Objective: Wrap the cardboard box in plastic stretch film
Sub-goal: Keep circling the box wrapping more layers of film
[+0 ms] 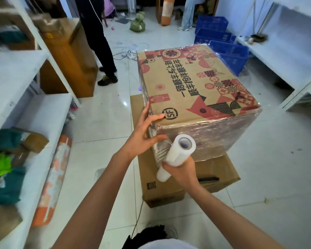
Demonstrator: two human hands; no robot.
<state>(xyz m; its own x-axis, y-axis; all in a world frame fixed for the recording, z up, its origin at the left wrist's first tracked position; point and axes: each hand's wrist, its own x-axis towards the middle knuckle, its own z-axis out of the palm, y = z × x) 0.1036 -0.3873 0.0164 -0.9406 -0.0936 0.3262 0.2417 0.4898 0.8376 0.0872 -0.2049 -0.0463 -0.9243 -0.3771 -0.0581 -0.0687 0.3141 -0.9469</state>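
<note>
A large cardboard box [192, 83] printed with red and black patterns stands on a plain flat carton [215, 169]. Clear stretch film [205, 135] covers its side faces in shiny layers. My left hand [144, 133] lies spread on the near left corner of the box, fingers apart, pressing on cardboard and film. My right hand [180, 171] grips a white roll of stretch film [176, 151], tilted, its open core end facing up. A short band of film runs from the roll to the corner under my left hand.
White metal shelves [25, 108] with parcels line the left; another white shelf [284, 56] stands on the right. Blue plastic crates [228, 51] sit behind the box. A person in dark trousers [99, 42] stands beside a tall brown carton [68, 56]. A cable runs along the tiled floor.
</note>
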